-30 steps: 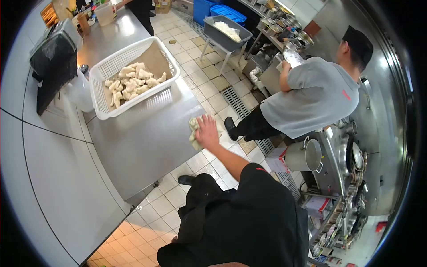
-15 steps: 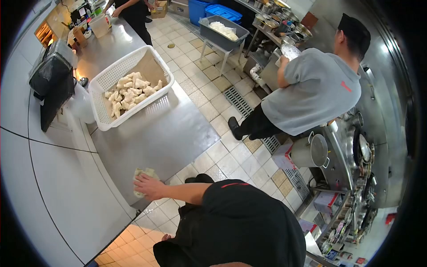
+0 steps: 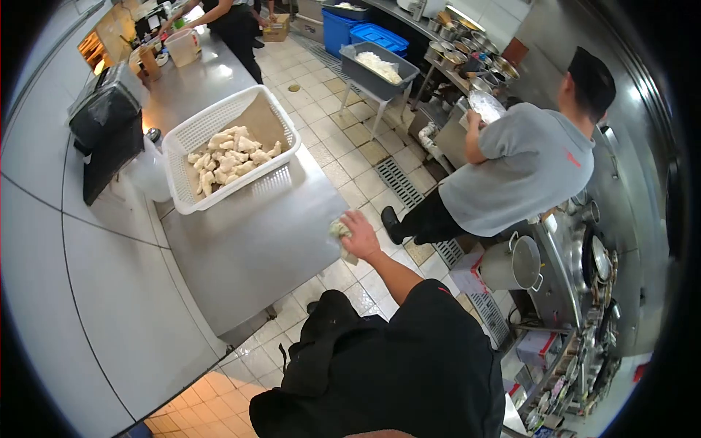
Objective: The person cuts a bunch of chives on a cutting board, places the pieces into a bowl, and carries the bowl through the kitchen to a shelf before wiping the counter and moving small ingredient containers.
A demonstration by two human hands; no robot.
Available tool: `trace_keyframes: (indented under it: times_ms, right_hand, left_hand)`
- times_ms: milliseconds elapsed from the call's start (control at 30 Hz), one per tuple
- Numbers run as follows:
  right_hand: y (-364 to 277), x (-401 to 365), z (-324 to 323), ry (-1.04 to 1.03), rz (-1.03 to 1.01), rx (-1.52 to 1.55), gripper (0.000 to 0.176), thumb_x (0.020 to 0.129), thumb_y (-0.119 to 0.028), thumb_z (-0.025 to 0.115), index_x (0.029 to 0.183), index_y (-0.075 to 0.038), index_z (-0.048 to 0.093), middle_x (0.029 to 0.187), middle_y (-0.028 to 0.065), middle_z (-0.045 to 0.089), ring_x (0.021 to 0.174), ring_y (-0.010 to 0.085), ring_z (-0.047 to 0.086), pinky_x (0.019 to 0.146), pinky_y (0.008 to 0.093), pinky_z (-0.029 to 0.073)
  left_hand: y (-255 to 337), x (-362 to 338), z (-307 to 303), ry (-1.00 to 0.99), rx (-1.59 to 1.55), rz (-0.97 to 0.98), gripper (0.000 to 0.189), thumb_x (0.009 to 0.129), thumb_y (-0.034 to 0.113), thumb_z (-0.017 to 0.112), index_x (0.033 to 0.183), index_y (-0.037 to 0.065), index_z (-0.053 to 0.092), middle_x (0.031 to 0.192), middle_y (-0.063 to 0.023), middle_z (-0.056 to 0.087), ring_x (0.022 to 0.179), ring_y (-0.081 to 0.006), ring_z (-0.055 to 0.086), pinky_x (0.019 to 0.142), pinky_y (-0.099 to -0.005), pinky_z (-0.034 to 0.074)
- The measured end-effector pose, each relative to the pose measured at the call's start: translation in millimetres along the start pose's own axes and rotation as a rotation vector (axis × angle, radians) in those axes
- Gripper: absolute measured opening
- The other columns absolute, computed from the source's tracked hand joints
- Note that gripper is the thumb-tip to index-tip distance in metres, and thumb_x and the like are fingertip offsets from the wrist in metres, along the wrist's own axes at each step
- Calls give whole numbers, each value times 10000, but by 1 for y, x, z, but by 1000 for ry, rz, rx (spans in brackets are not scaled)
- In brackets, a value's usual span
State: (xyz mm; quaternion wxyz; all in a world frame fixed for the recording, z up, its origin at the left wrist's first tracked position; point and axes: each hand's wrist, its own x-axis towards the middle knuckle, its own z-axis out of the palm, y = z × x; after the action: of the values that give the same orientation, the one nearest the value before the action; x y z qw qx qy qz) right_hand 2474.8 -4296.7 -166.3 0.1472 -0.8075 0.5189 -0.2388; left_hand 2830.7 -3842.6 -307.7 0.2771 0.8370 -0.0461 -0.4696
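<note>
My right hand [image 3: 359,238] holds a pale, crumpled cloth [image 3: 339,228] at the right corner of the steel table [image 3: 255,255]. Part of the cloth hangs past the table edge beneath the palm. My left hand does not show; a black sleeve is at the lower left of my body. Farther back on the table is a white perforated basket [image 3: 191,202] with several pale, lumpy food pieces [image 3: 230,157] inside.
A person in a grey shirt [image 3: 518,171] stands at the right, holding a metal bowl [image 3: 485,107]. Near that person is a large pot [image 3: 511,263]. A grey tub [image 3: 358,71] sits on a white stool. Another person's arms [image 3: 212,14] are at the far table end.
My right hand has moved with the cloth from the table's near left end to its right corner. My left hand has gone out of sight. The view has shifted slightly.
</note>
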Motion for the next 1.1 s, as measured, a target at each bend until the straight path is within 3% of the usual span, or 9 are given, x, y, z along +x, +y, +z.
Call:
trace_keyframes:
  times_ms: [233,500,533,667,700,867,933,967,1100]
  right_hand:
    - [48,5,16,9,646,345,503,821,-278,653,1238,-10,563,1197,247,578,1124,374,561,957,419,448]
    - [-108,52,6,-236,-63,217,526,726,-211,685,1211,-27,601,1160,202,617,1091,349,585,951,404,456]
    - [-148,61,11,-317,-153,298,530,724,-206,687,1214,-23,599,1168,204,615,1096,346,586,962,397,453]
    - [-264,105,48,-500,-570,589,568,761,-128,715,1281,27,547,1178,187,624,1090,270,592,963,383,459]
    - [-290,115,58,-546,-590,505,602,768,-146,731,1305,32,527,1222,201,603,1117,284,581,977,387,450]
    - [-335,122,113,-384,-871,-504,843,724,-492,744,1385,-44,475,1311,258,534,1225,395,504,992,433,448]
    - [-319,150,194,-745,-1452,-1032,625,747,-491,737,1197,-69,633,1063,199,672,956,397,640,825,446,501]
    - [-282,181,266,-1199,-1570,-769,467,786,-441,715,1109,-105,680,923,113,708,818,322,667,749,450,495]
    - [-340,-55,266,-1529,-1024,-716,415,803,-406,696,1073,-92,675,913,107,702,808,308,660,742,446,494]
  left_hand:
    - [-102,-70,-26,174,-180,8,375,850,325,615,911,-43,651,821,-156,673,763,-255,655,729,-376,514]
    - [-250,-159,52,491,-105,2,405,839,351,624,861,-51,668,804,-163,681,756,-262,663,733,-380,514]
    - [-232,-184,66,385,-495,-314,417,831,389,613,813,-20,692,840,-177,702,783,-269,682,716,-379,517]
    - [-254,-227,105,130,-115,-368,442,827,474,604,814,50,726,924,-184,695,836,-340,667,767,-438,511]
    - [-280,-222,133,337,178,-72,380,846,391,580,758,38,690,757,-205,660,695,-342,638,651,-452,492]
    - [-252,-271,173,796,-588,-426,419,761,361,665,972,2,711,988,-229,684,950,-372,651,861,-429,512]
    - [-261,-287,197,915,-810,-494,447,740,333,689,1035,-2,700,1003,-216,691,923,-351,665,851,-401,526]
    - [-261,-299,209,949,-895,-538,423,734,308,695,1024,1,706,973,-206,696,919,-329,672,843,-391,530]
    - [-304,-318,287,647,-764,-595,316,753,319,653,850,26,724,812,-164,702,721,-289,692,701,-392,539]
